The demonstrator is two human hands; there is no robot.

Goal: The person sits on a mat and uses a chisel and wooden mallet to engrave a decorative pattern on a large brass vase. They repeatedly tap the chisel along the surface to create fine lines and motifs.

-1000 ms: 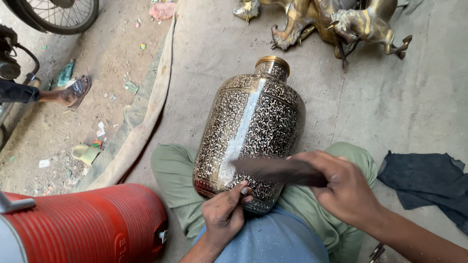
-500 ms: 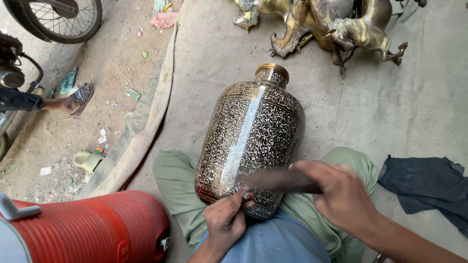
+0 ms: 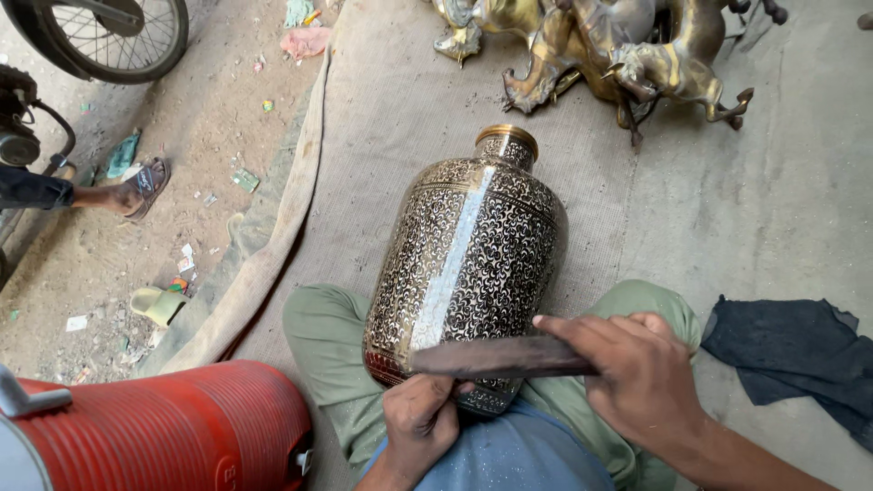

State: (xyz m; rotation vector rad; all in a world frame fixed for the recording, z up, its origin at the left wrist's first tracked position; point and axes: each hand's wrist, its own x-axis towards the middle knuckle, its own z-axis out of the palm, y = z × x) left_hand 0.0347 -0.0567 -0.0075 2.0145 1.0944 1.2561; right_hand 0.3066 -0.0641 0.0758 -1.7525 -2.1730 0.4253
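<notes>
at the centre of the frame an engraved brass vase (image 3: 468, 264) lies tilted across the person's lap, its neck pointing to the top. the right hand (image 3: 641, 382) grips a dark flat tool (image 3: 496, 357) laid across the vase's lower body. the left hand (image 3: 420, 420) is curled narrow against the vase's base, and i cannot tell what it holds; a red ribbed cooler (image 3: 173, 432) sits at lower left.

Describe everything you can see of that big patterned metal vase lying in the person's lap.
The vase looks like brass, covered in fine dark scrollwork, with a shiny streak of reflected light along its side. It has a broad body, rounded shoulder, and short neck ending in a plain golden rim. It lies tilted, mouth pointing away, base resting between the person's green-trousered knees. The left hand is at its base; the right hand lays a dark flat tool across it.
</notes>
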